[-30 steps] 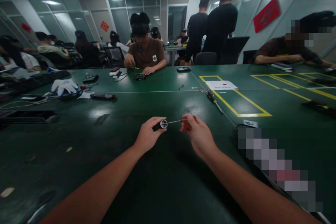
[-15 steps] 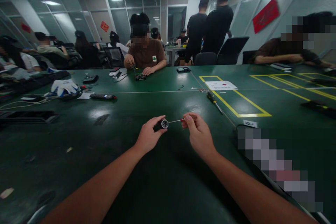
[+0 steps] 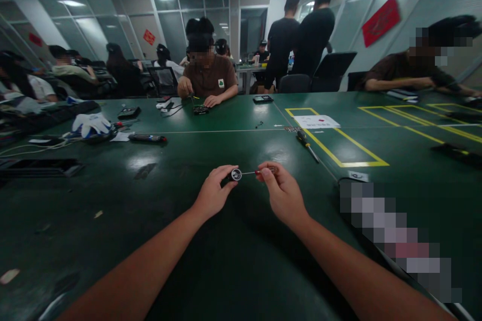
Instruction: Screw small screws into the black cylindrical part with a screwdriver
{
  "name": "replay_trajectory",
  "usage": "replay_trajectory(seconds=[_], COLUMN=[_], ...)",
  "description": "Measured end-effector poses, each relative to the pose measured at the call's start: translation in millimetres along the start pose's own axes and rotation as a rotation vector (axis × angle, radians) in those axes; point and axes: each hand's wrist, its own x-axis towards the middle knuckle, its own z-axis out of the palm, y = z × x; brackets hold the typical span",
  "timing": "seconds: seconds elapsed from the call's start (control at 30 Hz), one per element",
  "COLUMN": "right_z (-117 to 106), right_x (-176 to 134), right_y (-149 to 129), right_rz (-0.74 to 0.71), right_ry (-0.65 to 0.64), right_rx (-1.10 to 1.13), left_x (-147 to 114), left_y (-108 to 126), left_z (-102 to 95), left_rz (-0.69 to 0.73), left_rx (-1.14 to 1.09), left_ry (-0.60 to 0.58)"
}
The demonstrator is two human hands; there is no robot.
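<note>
Head camera: a broad dark green surface [image 3: 241,261] spreads beneath the fingers and to every side of them. Straight beyond the fingers and slightly left, at the far edge, sits a person in a brown shirt [image 3: 209,76], with both hands at a small dark device [image 3: 201,110]. Right of the fingers and nearer the camera lies a long pixelated item [image 3: 395,241], its details masked. A yellow tape outline [image 3: 363,164] marks the surface beyond the fingers and to the right, with a white sheet [image 3: 316,121] lying across its far part. Well to the left and farther off is a heap of white-and-blue gloves [image 3: 90,125].

The left hand [image 3: 213,194] has its fingers curled around a short black cylinder [image 3: 235,175], whose pale-rimmed round end faces the right fingers. The right hand [image 3: 284,193] pinches the handle of a thin screwdriver [image 3: 248,173] between thumb and fingers. Beyond the right fingers, a yellow-and-black screwdriver [image 3: 308,146] lies on the surface; a dark red-ended tool [image 3: 148,138] lies beyond the left fingers, farther left. The thin shaft bridges the gap between both sets of fingers and reaches the cylinder's rim; how far it goes in cannot be told.
</note>
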Motion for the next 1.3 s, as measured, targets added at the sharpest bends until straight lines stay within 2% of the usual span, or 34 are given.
replay_trajectory(seconds=[0.13,0.3,0.5,0.67,0.87,1.0,1.13,1.2,1.3], right_z=[0.6,-1.1,0.1,2.0,2.5,1.8,1.3,1.9,3.7], right_x=[-0.1,1.7,1.9,0.0,-1.3,-3.3,-6.5,-8.0,-9.3], right_y=[1.1,3.3,1.4,0.9,3.3,-3.3,-15.4,-18.4,-16.5], right_rz=[-0.007,0.001,0.014,0.009,0.014,0.011,-0.074,-0.102,-0.075], right_ry=[0.02,0.053,0.023,0.012,-0.036,-0.162,-0.287,-0.293,-0.226], right_rx=[-0.031,-0.037,-0.005,-0.017,-0.057,-0.076,-0.085,-0.098,-0.13], left_x=[1.0,0.0,-0.7,0.9,0.5,0.2,-0.1,0.0,0.6], left_y=[-0.4,-2.5,-7.7,-13.1,-5.1,-1.8,-5.6,-9.2,-13.9], left_z=[0.1,4.3,9.5,12.7,9.9,7.4,7.8,9.1,11.4], left_rz=[0.015,-0.013,-0.106,-0.059,-0.074,-0.145,-0.189,-0.176,-0.174], left_rx=[0.023,-0.144,-0.328,-0.372,-0.276,-0.317,-0.365,-0.365,-0.381], left_ry=[0.005,0.01,-0.036,-0.006,-0.002,-0.008,-0.008,0.0,0.01])
